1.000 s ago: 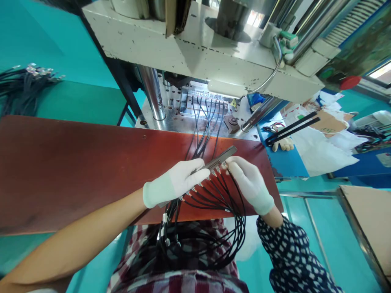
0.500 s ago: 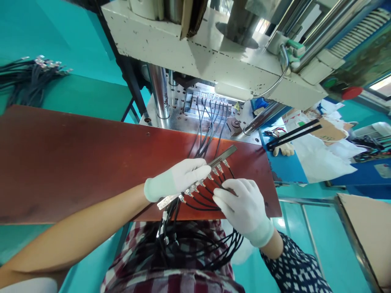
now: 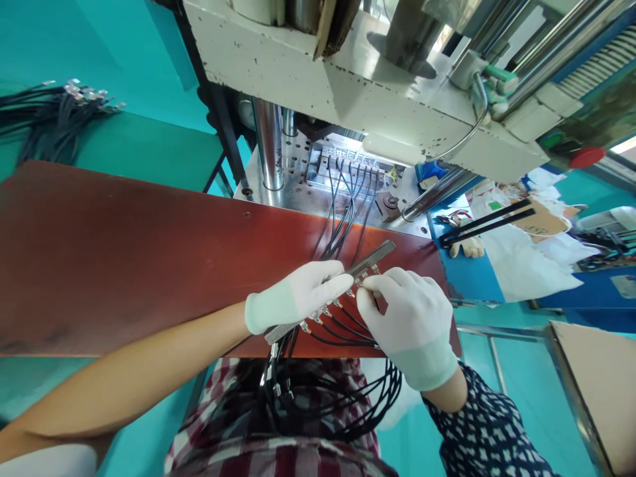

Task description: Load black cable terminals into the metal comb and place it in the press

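Note:
My gloved left hand (image 3: 318, 291) is closed around a long metal bar (image 3: 380, 254), tilted with its far end up to the right. Along the bar's right side sits a row of small metal connectors (image 3: 315, 317) on black cables. My gloved right hand (image 3: 405, 318) pinches at one of the upper connectors; its fingertips hide most of that piece. The black cables (image 3: 342, 336) run from the bar under my right hand and down to a looped bundle (image 3: 338, 424) on my lap, over a checked cloth.
Beyond the brown board (image 3: 149, 265) stands a press with a white upper plate (image 3: 308, 73); black cables come out of its metal mould (image 3: 322, 173). More cables (image 3: 64, 112) lie at far left. A blue surface at right holds a glove (image 3: 467, 247) and black strips (image 3: 487, 225).
My right hand has moved up from the cables to the connectors near the bar's upper end. My left hand keeps its hold on the bar. The view has shifted slightly.

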